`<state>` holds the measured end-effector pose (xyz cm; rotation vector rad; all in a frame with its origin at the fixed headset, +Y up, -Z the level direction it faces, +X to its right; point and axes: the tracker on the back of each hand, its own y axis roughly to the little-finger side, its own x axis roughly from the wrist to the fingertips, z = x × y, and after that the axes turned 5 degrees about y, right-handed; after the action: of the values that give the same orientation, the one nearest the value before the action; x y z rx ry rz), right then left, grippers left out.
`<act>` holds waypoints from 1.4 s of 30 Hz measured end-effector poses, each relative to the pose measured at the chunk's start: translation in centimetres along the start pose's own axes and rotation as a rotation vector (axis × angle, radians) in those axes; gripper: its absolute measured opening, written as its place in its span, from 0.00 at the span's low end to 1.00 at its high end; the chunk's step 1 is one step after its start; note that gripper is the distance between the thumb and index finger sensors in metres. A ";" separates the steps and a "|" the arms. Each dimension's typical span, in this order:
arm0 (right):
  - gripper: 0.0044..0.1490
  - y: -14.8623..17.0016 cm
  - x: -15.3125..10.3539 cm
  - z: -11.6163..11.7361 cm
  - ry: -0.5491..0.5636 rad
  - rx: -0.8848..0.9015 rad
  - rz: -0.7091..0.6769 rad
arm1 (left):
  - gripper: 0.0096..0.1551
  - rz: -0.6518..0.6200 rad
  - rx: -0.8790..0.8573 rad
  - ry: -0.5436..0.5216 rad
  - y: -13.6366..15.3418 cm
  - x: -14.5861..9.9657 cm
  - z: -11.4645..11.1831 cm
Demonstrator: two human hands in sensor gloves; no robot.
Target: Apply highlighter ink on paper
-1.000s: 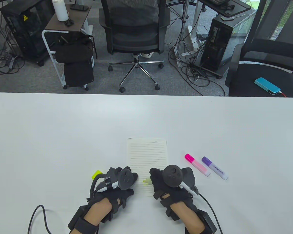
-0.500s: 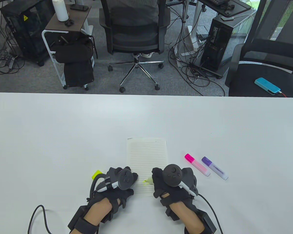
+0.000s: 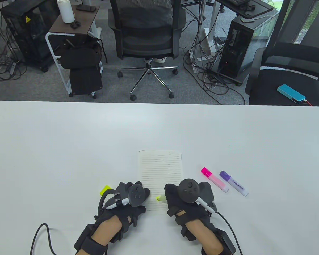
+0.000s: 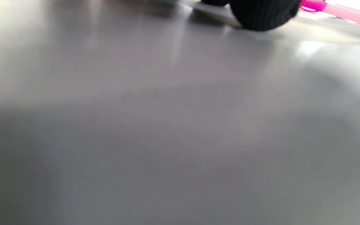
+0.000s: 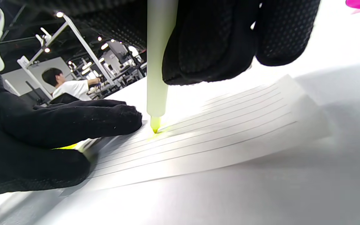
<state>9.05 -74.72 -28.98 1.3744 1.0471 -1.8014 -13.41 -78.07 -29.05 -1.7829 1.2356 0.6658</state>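
A lined paper sheet (image 3: 160,170) lies on the white table (image 3: 69,138) in front of me. My right hand (image 3: 186,198) grips a yellow highlighter (image 3: 161,198), uncapped. In the right wrist view the highlighter (image 5: 157,62) stands nearly upright and its tip touches the paper (image 5: 223,125) by a small yellow mark. My left hand (image 3: 130,196) rests flat on the sheet's lower left part; its fingers (image 5: 73,118) press the paper beside the tip. A yellow cap (image 3: 104,190) lies just left of the left hand.
A pink highlighter (image 3: 214,179) and a purple highlighter (image 3: 233,183) lie capped on the table right of the sheet. The pink one also shows in the left wrist view (image 4: 336,9). Office chairs and computer towers stand beyond the table's far edge.
The highlighter tip has shifted slightly along the lower part of the sheet, leaving a small yellow mark. The left hand has not moved.
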 end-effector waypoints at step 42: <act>0.24 0.3 0.1 -0.2 0.000 0.004 0.008 | 0.42 0.000 -0.003 0.004 0.0 0.1 0.0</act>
<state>9.43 -74.68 -29.16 1.3789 1.0378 -1.7986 -13.41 -78.13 -29.08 -1.7875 1.2385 0.6647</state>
